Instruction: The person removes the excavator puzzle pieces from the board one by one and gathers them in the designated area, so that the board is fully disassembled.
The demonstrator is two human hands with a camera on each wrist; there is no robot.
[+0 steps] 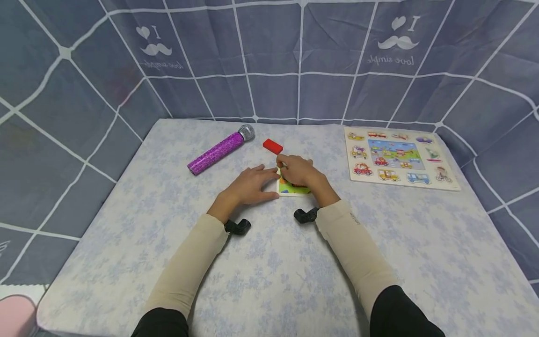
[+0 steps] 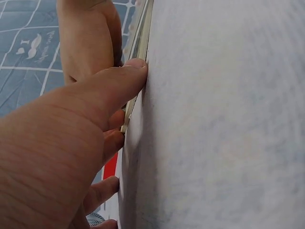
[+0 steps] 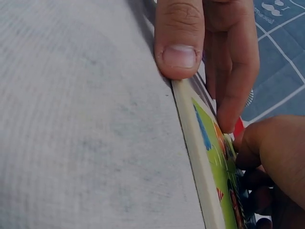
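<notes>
A small wooden jigsaw puzzle point(image 1: 290, 191) with a bright green picture lies flat on the table, partly covered by the hands. My left hand point(image 1: 251, 186) rests at its left side, fingers spread and fairly straight. In the right wrist view the left thumb point(image 3: 180, 43) touches a corner of the puzzle board point(image 3: 190, 138), and another left fingertip reaches its picture. Over the far part of the puzzle, my right hand point(image 1: 298, 170) has curled fingers and seems to pinch a small puzzle piece, mostly hidden. A red block point(image 1: 273, 146) lies just beyond the right fingertips.
A purple glittery microphone point(image 1: 219, 152) with a silver head lies at the back left. To the back right is a larger vehicle puzzle board point(image 1: 355, 175). Grey checked cloth point(image 1: 269, 56) hangs behind the patterned table point(image 1: 269, 281). Something pink point(image 1: 17, 316) stands at the lower left.
</notes>
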